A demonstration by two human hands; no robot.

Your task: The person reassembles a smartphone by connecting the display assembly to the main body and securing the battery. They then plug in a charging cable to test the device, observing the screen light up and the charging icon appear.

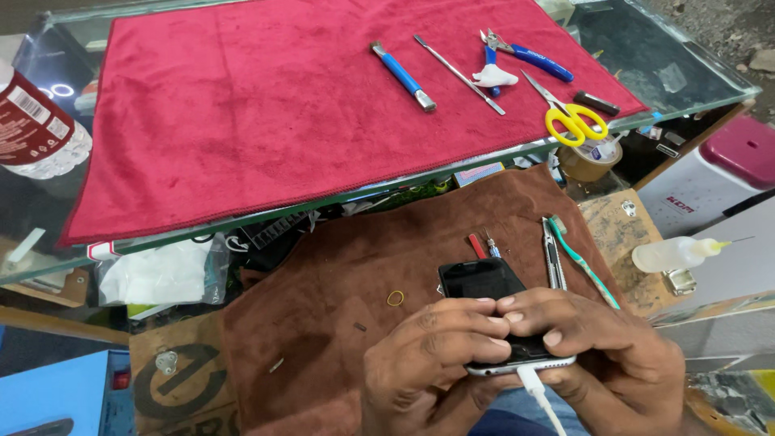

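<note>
Both hands, left hand (436, 347) and right hand (581, 347), grip 1 dark phone (484, 282) over the brown cloth (323, 323). Its long axis runs near to far; white cable (539, 396) plugged at near end.

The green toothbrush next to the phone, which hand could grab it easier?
Probably the right hand. The green toothbrush lies just above it on the brown cloth, while the left hand sits across the phone.

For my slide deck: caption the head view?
Both hands hold a dark smartphone, white cable attached, over brown cloth.
</note>
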